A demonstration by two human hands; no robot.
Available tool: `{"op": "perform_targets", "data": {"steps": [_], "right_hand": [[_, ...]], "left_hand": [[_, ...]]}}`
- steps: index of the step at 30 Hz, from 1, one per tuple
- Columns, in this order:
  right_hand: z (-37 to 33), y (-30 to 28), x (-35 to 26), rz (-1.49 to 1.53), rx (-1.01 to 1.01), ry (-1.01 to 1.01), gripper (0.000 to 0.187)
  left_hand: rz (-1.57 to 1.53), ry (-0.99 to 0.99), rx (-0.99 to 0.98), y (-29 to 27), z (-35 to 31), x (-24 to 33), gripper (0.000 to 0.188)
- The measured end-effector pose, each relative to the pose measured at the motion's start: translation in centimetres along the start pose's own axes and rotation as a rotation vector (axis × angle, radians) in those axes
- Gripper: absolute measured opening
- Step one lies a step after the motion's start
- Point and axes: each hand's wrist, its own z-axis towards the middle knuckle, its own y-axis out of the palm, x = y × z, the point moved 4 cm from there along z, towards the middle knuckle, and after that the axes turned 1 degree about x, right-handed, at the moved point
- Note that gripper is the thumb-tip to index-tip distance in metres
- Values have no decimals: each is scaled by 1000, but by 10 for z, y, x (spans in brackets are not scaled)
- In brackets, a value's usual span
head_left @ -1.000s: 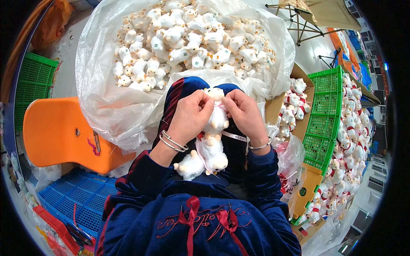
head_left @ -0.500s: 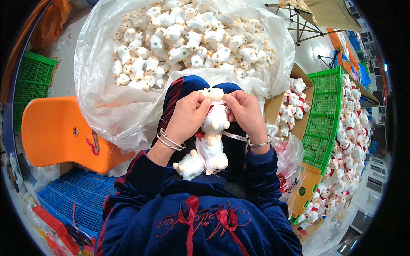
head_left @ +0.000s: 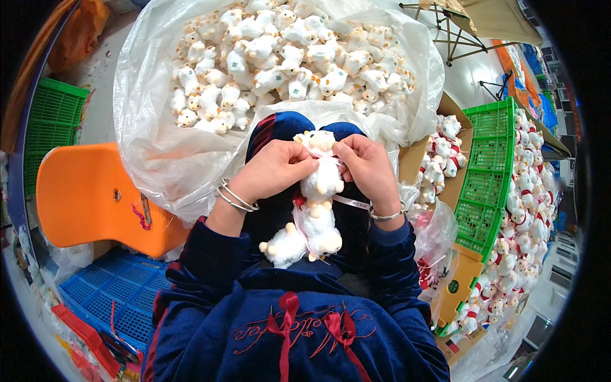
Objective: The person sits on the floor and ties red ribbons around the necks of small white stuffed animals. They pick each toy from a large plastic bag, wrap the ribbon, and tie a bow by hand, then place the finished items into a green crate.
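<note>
At the far left a green crate [head_left: 54, 130] is seen, with an orange chair [head_left: 95, 197] placed in front of it and blue slatted plastic [head_left: 118, 286] laid lower down. Beyond the knees, a translucent plastic bag [head_left: 149, 127] is spread open, filled with white plush toys [head_left: 261, 48], some marked with green patches. The left hand [head_left: 273, 167] is brought in over the lap, thumb and fingertips pinched on a pale pink ribbon [head_left: 327, 155]. The ribbon is set around the neck of a small plush animal [head_left: 324, 178], which is held between the two hands above the lap. Its body is covered in fluffy white pile; the head, cream-coloured at the face, is pointed toward the knees, and rounded tan feet are shown at the nearer end. Below it, two similar white toys [head_left: 316, 228] are rested on the lap, a pale ribbon noted between them. By the right hand [head_left: 369, 167] the ribbon is likewise pinched at the neck, fingers curled. Farther right, red-trimmed toys [head_left: 439, 156] are packed in a cardboard box [head_left: 463, 149], bordered by a green slatted crate [head_left: 487, 175]; more red-trimmed toys [head_left: 519, 235] are heaped past it.
</note>
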Motion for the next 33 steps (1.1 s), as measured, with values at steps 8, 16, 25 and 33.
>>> {"op": "perform_targets", "data": {"steps": [8, 16, 25, 33], "right_hand": [[1, 3, 2, -15, 79, -73, 23], [-2, 9, 10, -271, 238, -311, 18], [-8, -25, 11, -76, 263, -80, 19], [-39, -4, 14, -175, -81, -118, 51]], "left_hand": [[209, -5, 255, 5, 2, 21, 37], [462, 110, 473, 20, 5, 19, 36], [278, 90, 459, 15, -17, 12, 38], [75, 91, 341, 29, -32, 5, 54]]}}
